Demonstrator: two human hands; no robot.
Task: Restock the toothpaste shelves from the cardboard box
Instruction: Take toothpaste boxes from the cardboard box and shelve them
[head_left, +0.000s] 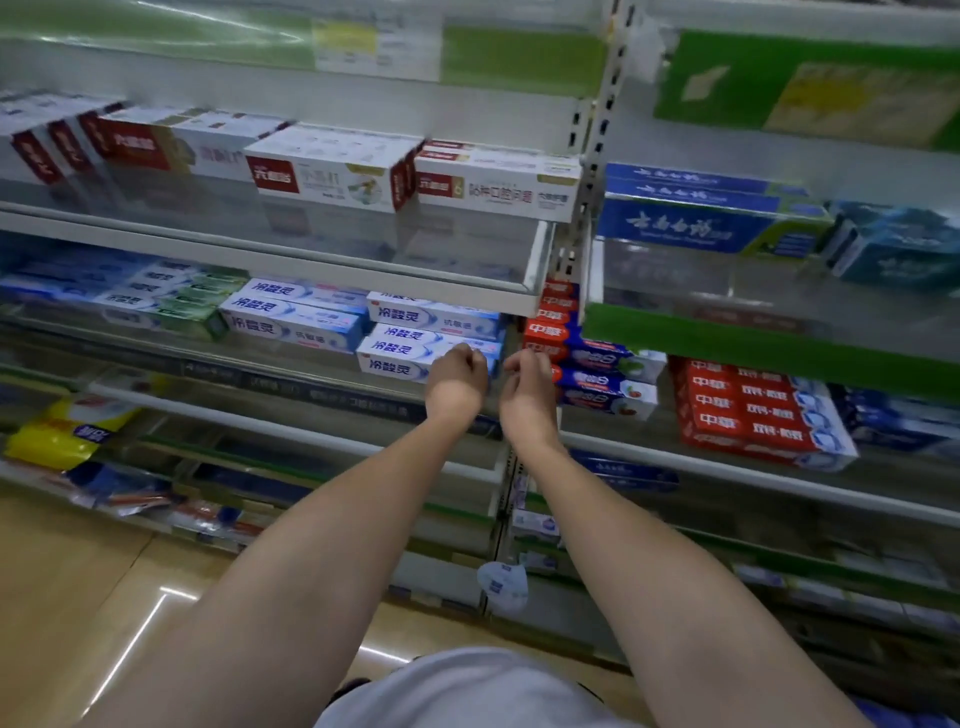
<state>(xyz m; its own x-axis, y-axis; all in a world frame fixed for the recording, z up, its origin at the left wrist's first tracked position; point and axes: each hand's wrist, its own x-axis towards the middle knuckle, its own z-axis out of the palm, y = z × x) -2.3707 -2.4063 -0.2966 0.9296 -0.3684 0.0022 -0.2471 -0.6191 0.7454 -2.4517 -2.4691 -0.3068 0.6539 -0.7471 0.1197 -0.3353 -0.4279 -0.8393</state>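
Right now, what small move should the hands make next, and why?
Probably push the white-blue box straight back. The left hand is at its right end, the right hand beside it, and the box sits ahead of the stack.

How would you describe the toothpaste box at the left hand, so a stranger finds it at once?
Find the white upright post between the shelf bays. Left of it, on the second shelf, lies a white-and-blue stack. The left hand is at its lowest, front box; red boxes lie right.
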